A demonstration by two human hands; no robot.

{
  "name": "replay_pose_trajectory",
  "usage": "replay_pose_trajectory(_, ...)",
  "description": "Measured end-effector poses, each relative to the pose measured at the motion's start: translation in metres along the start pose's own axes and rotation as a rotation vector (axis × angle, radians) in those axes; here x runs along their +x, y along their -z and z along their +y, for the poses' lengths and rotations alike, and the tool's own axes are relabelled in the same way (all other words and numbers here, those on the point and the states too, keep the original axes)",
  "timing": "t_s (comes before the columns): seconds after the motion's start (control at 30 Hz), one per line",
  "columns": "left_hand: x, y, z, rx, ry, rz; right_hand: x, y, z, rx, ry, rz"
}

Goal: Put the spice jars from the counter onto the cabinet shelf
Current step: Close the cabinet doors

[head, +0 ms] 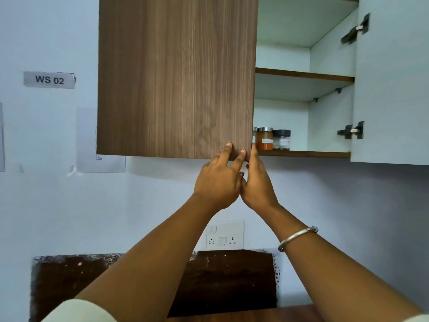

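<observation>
The wall cabinet's left wooden door looks closed; its right door stands open. On the bottom shelf stand an orange spice jar with a silver lid, a dark-lidded jar and a third jar mostly hidden behind the wooden door. My left hand touches the front of that door's lower right corner with straight fingers. My right hand lies beside it, fingers reaching up along the door's right edge. Neither hand holds a jar.
An upper shelf sits above the jars. Hinges show on the open door. A switch and socket plate is on the wall below, above a dark panel. A "WS 02" label hangs at the left.
</observation>
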State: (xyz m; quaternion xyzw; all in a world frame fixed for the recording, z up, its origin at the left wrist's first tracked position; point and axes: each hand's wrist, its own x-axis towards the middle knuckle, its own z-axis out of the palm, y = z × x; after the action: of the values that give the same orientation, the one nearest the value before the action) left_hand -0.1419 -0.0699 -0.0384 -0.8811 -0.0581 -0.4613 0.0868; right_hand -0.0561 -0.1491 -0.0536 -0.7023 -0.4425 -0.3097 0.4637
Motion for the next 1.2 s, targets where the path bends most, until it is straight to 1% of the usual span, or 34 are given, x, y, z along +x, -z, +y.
replay_pose_trajectory(0.1, 0.015, -0.025, -0.004, 0.058, -0.001, -0.011, 0.016, -0.011, 0.025, -0.155, 0.011, 0.037)
replay_pose_trajectory(0.3, 0.039, -0.067, -0.007, 0.125, 0.039, -0.067, 0.045, -0.025, 0.067, -0.392, -0.026, -0.029)
replay_pose_trajectory(0.5, 0.062, -0.096, -0.017, 0.201, 0.071, -0.173, 0.071, -0.039, 0.087, -0.487, -0.071, -0.109)
replay_pose_trajectory(0.67, 0.079, -0.117, -0.023, 0.218, 0.112, -0.223, 0.092, -0.046, 0.099, -0.615, -0.036, -0.173)
replay_pose_trajectory(0.97, 0.096, -0.143, -0.038, 0.270, 0.137, -0.290, 0.110, -0.068, 0.120, -0.630, -0.073, -0.281)
replay_pose_trajectory(1.13, 0.095, -0.151, -0.043, 0.284, 0.115, -0.254, 0.111, -0.076, 0.128, -0.623, -0.067, -0.263)
replay_pose_trajectory(1.2, 0.095, -0.152, -0.045, 0.287, 0.106, -0.253, 0.111, -0.076, 0.128, -0.633, -0.075, -0.282)
